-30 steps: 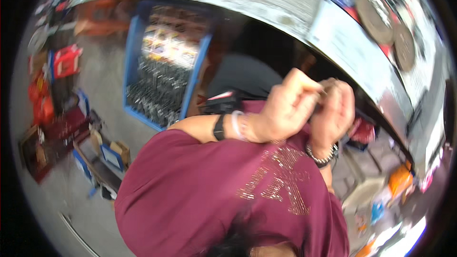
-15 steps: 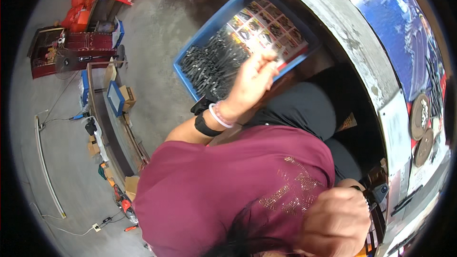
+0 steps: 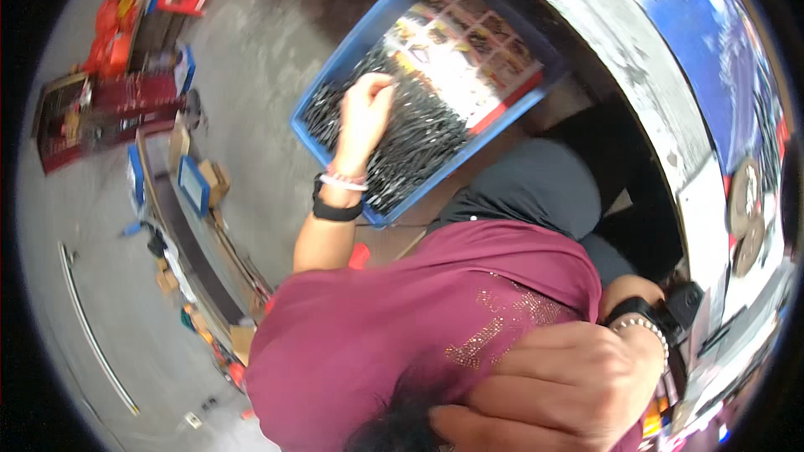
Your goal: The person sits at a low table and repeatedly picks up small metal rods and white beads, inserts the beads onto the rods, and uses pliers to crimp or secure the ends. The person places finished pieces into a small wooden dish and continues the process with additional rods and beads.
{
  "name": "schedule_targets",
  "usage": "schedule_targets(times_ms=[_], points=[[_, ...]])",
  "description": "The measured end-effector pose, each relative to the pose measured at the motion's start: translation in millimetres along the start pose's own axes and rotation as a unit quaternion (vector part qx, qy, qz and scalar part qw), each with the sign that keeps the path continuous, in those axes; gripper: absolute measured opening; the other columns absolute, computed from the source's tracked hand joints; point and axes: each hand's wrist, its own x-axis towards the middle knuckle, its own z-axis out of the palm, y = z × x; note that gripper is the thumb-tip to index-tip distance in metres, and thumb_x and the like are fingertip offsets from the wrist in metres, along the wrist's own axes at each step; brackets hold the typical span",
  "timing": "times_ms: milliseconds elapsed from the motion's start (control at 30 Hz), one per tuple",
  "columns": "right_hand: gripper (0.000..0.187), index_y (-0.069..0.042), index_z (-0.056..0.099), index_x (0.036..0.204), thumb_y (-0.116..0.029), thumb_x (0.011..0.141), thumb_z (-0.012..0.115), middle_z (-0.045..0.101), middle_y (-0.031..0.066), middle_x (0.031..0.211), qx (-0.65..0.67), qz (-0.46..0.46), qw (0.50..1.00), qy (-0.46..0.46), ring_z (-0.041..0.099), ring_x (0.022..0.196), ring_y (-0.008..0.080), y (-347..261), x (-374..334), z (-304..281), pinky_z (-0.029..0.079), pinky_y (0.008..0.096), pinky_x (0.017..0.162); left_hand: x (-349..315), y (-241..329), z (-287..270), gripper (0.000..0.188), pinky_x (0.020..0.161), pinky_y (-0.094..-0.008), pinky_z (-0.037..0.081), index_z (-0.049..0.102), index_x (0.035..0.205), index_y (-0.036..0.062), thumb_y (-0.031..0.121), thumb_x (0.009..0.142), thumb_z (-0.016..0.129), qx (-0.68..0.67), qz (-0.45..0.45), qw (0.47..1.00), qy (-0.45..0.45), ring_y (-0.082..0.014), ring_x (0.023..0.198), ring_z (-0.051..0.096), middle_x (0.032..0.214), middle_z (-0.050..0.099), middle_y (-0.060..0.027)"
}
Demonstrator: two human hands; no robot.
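While left hand (image 3: 366,115) overhangs bin (image 3: 368,38), it curls inward.

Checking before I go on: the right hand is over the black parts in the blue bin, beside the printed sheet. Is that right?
Not quite: it is the left hand that is over the black parts in the blue bin, beside the printed sheet. The head view shows this, with the right hand in front of the shirt.

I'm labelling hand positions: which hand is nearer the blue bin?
Left. The left hand is over the black pieces in the blue bin; the right hand is away from it, in front of the maroon shirt.
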Motion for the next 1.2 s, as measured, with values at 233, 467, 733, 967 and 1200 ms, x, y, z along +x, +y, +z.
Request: schedule_targets(times_ms=[233,467,733,967,1200], points=[[0.037,0.009,0.069,0.091,-0.009,0.058,0.067,0.060,0.0113,0.068,-0.072,0.025,0.995,-0.069,0.053,0.051,0.0156,-13.5,1.4,-21.6,0.036,0.0255,0.043,-12.7,29.2,20.6,0.017,0.063,-0.0212,0.046,0.063,0.101,-0.0010,0.010,0.088,0.060,-0.143,-0.051,0.987,-0.059,-0.0071,0.069,0.055,0.083,0.061,0.0002],[0.042,0.009,0.064,0.100,-0.011,0.064,0.063,0.056,0.0079,0.071,0.009,0.007,1.000,-0.004,0.052,0.054,0.0155,-8.6,-19.3,6.1,0.041,0.0265,0.047,-48.3,95.3,54.5,0.017,0.067,-0.0222,0.047,0.061,0.102,-0.0010,0.010,0.089,0.059,-0.183,-0.030,0.966,-0.179,-0.0074,0.073,0.056,0.087,0.063,-0.0019],[0.041,0.007,0.069,0.098,-0.012,0.062,0.064,0.058,0.0057,0.065,-0.012,0.026,0.991,-0.130,0.048,0.049,0.0120,-32.6,-24.5,-46.7,0.036,0.0238,0.046,-76.9,129.8,35.5,0.015,0.065,-0.0232,0.047,0.061,0.100,-0.0022,0.007,0.089,0.058,-0.132,0.012,0.973,-0.189,-0.0065,0.071,0.055,0.082,0.063,-0.0018],[0.029,-0.002,0.069,0.090,-0.012,0.062,0.071,0.058,0.0084,0.068,0.031,0.055,0.998,-0.019,0.052,0.050,0.0156,-45.7,-48.7,-52.4,0.035,0.0260,0.044,-81.3,140.0,-30.2,0.016,0.068,-0.0209,0.048,0.061,0.106,0.0009,0.007,0.091,0.058,-0.084,-0.022,0.993,-0.081,-0.0053,0.076,0.055,0.087,0.061,0.0010],[0.027,0.005,0.066,0.091,-0.007,0.066,0.069,0.064,0.0171,0.077,0.138,-0.028,0.989,-0.045,0.056,0.053,0.0199,-33.3,-47.9,-57.8,0.040,0.0288,0.045,-33.5,128.1,-79.1,0.017,0.071,-0.0188,0.046,0.062,0.106,-0.0008,0.006,0.091,0.060,0.094,0.144,0.985,0.029,-0.0047,0.079,0.057,0.091,0.064,0.0001]])
